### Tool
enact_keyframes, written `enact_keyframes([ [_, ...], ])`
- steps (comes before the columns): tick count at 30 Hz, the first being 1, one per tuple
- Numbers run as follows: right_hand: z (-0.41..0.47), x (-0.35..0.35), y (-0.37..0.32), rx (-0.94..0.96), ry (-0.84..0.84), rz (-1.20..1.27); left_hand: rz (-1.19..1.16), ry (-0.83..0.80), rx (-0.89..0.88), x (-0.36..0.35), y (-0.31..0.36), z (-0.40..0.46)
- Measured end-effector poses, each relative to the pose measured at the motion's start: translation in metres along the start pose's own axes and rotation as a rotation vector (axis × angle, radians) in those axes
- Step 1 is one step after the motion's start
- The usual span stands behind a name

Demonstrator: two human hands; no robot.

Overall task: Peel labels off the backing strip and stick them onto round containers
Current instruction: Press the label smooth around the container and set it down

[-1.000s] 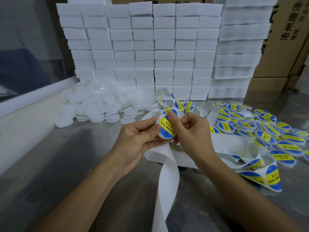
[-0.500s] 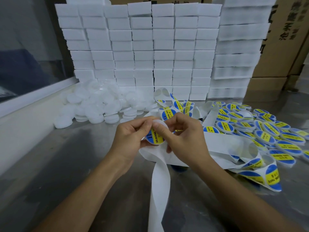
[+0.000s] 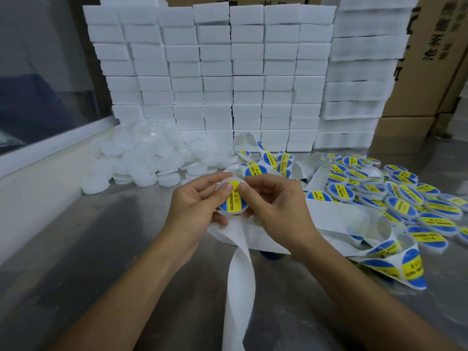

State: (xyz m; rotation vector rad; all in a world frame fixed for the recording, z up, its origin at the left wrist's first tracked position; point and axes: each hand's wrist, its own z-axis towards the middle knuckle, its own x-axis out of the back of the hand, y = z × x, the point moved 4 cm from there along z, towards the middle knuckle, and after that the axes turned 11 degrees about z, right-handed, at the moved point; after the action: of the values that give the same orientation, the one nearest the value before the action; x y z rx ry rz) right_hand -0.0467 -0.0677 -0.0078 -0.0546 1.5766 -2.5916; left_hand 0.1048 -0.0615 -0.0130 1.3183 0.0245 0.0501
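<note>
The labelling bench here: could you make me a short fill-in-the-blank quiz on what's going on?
1. Both hands, left hand and right hand, hold one round container whose label has a yellow band printed SOLDERING on a ____ disc.
2. The pile of unlabelled white containers lies to the person's ____.
3. The labelled containers lie to the person's ____.
4. The white backing strip trails toward the camera over a ____ tabletop.

Missing words: blue; left; right; metal

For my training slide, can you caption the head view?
Both hands, left hand and right hand, press a blue-yellow label onto a round white container.
</note>
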Motion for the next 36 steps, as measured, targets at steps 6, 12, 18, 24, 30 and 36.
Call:
enact_keyframes([
  [6,0.0,-0.001,0.002,0.008,-0.038,-0.059,-0.109,0.054,0.086,0.002,-0.005,0.004],
  [12,0.004,0.008,-0.002,0.038,0.071,0.023,-0.172,-0.099,0.09,-0.002,-0.003,0.002],
  [18,0.003,0.009,0.001,0.058,0.063,-0.089,-0.233,-0.112,0.07,-0.005,-0.003,0.003],
  [24,0.005,0.006,0.004,0.017,-0.014,-0.028,-0.261,-0.067,0.094,0.0,-0.007,0.006],
  [30,0.007,0.01,0.003,0.011,0.049,0.068,-0.256,-0.113,0.095,-0.004,-0.006,0.004],
  [36,0.002,0.006,0.003,0.114,0.024,-0.17,-0.292,-0.069,0.118,-0.002,-0.008,0.004],
])
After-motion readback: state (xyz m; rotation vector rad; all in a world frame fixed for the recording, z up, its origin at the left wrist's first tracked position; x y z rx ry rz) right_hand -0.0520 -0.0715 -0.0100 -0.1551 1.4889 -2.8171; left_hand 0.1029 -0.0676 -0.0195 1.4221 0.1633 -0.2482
